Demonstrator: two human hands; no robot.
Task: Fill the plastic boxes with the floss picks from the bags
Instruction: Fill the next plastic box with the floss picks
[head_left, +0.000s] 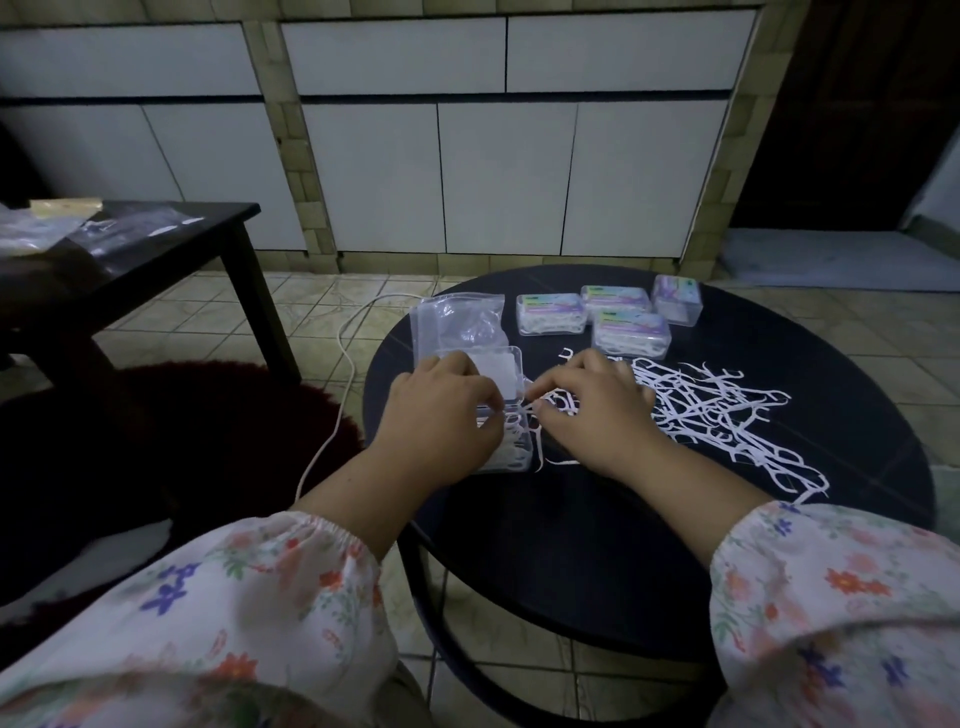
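Left hand grips the open plastic box at 9 o'clock on the round table. Right hand pinches floss picks just beside it; four filled boxes sit at 12.

Both arms wear loose white sleeves printed with orange, purple and green flowers, gathered at elastic cuffs.

Round black table as landmark. At its left edge, left hand resting on open plastic box, right hand beside it pinching floss picks from the loose pile at centre-right. At far edge, four filled boxes; far left, empty bag.
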